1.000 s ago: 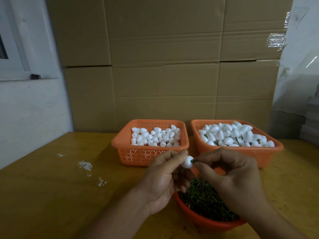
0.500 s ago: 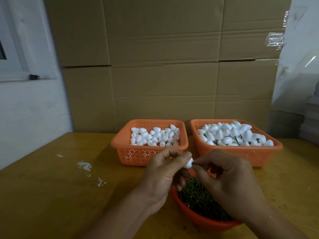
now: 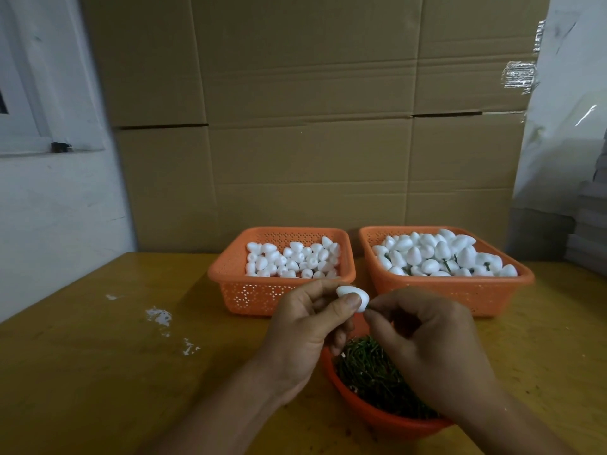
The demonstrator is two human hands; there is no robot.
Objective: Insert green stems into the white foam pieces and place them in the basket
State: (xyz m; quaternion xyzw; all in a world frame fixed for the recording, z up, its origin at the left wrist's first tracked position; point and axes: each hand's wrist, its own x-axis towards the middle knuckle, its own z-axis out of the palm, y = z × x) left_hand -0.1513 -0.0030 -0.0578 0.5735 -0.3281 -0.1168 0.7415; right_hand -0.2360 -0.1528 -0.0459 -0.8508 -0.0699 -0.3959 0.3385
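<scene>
A white foam piece (image 3: 353, 296) sits pinched between the thumb and curled fingers of the left hand (image 3: 307, 326), held above the round orange bowl (image 3: 377, 418) of green stems (image 3: 368, 369). The right hand (image 3: 423, 339) pinches something at the foam's right end, where a speck of green shows; I cannot make out the stem itself. Since half a second ago more of the foam shows above the left thumb. Behind, on the worktop (image 3: 98, 372), the left basket (image 3: 282, 295) holds plain foam pieces and the right basket (image 3: 450, 295) stemmed ones. No writing is readable anywhere.
</scene>
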